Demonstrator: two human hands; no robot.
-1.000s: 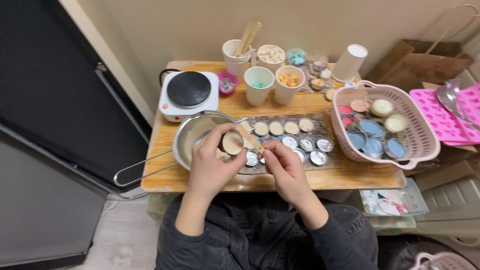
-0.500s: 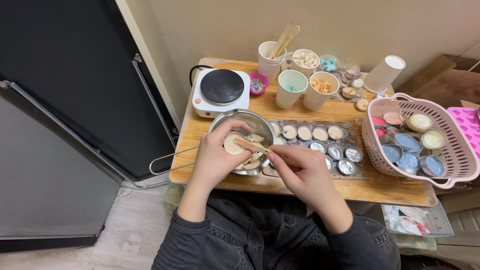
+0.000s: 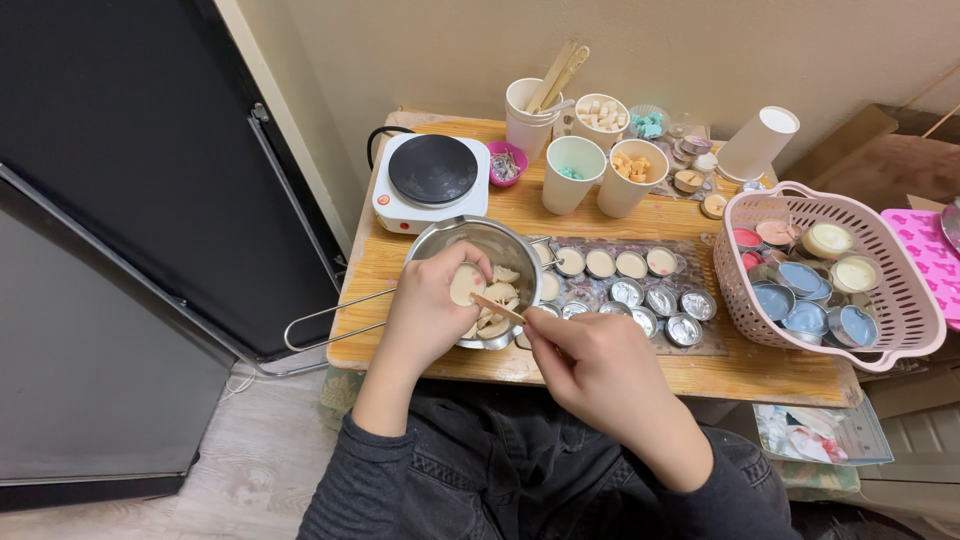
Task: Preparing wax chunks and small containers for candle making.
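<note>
Scraping a small round candle with a stick, over a metal pot (image 3: 500, 243).

The wooden table (image 3: 620, 370) and pot look bigger and sit more to the right than half a second ago. The left hand (image 3: 432, 308) is curled around a pale round candle (image 3: 465, 285) above the pot. The right hand (image 3: 590, 360) pinches a thin wooden stick (image 3: 497, 307); its long side slants up-left, with its tip touching the candle.

The pot (image 3: 480, 250) stands on the table (image 3: 770, 375) in front of the hot plate (image 3: 432, 175), with the tray of small tins (image 3: 640, 295) to its right. The basket (image 3: 905, 300) lies right of the tray; cups (image 3: 600, 165) stand behind the tray.
</note>
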